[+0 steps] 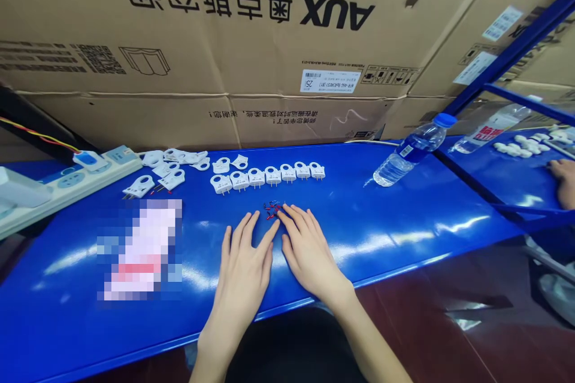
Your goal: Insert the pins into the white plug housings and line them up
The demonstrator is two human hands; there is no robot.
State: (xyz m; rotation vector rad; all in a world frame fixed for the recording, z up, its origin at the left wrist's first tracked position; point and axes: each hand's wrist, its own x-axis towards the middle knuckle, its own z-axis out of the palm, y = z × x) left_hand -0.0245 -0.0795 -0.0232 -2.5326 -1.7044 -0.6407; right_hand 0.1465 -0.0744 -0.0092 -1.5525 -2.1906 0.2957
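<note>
Both of my hands rest on the blue tabletop (381, 257) around a small pile of short red and black pieces (272, 209), too small to name surely. My left hand (247, 245) lies with its fingers spread, its index finger close to the pile. My right hand (308, 245) reaches in from the other side, fingers stretched out, the tips at the pile's right edge. Neither hand holds anything I can see. Beyond them stands a row of white plugs (272, 175) with ring-shaped handles, their metal pins toward me.
More white plugs (173, 176) lie loosely at the left, beside a power strip (72, 176). A blurred pinkish shape (139, 251) is on the left. A water bottle (408, 152) stands right, near a blue metal frame (516, 42). Cardboard boxes (251, 66) wall the back. Another person's hand (563, 179) shows far right.
</note>
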